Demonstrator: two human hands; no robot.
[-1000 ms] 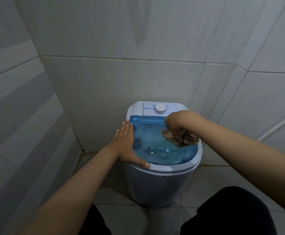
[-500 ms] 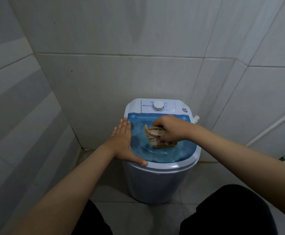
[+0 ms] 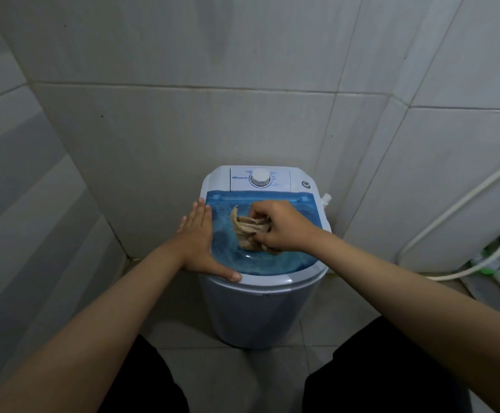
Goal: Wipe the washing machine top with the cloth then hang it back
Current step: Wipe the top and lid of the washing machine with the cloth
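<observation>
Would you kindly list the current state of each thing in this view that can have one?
washing machine lid: closed, droplets on its blue surface
cloth: bunched, pressed on the lid
right hand: closed around the cloth
left hand: open, flat on the lid's left edge
dial: setting too small to read
white hose: hanging along the wall, down to the floor

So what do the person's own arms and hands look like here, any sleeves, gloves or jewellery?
Both forearms are bare up to the frame edge: no sleeves show. The left hand and right hand wear no gloves, and no rings, watch or bracelets are visible. The only clothing in view is dark, near-black fabric over the legs at the bottom.
</observation>
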